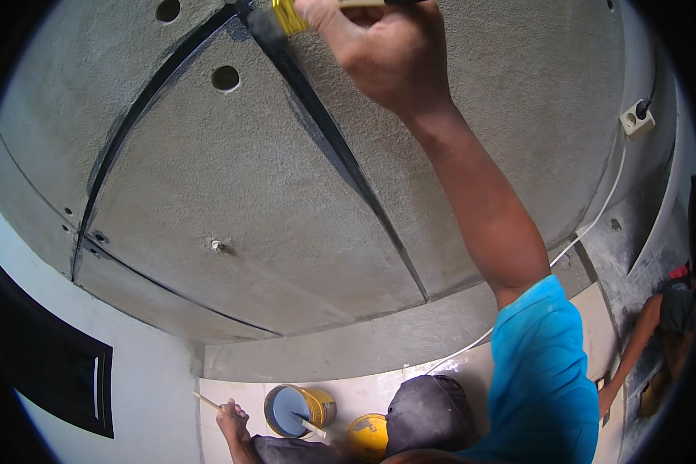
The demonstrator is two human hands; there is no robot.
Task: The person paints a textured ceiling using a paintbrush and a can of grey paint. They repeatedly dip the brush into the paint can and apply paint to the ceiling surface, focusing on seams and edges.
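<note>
In the head view, our right hand was raised against the far, upper part of the grey plaster wall. Its fingers closed round a yellow-banded brush, the thumb lying along it; the top edge of the view cut through hand and handle. The brush's blurred bristles lay over the right black strip, just beside its upper end, where it met the left black strip. Between the strips, room widened downward, broken by a round hole and a small metal fitting. To the right, plain plaster stretched as far as a white socket, whose cable ran down behind our arm.

Nearer, at the lower left, our left hand had its fingers curled round a thin pale stick, one end pointing toward the white wall. Just right of it, on the floor, stood a yellow bucket of grey liquid, a narrow gap between. A second yellow container sat close against our dark-clothed knee. At the far right edge, another person's arm reached down, well apart from us.
</note>
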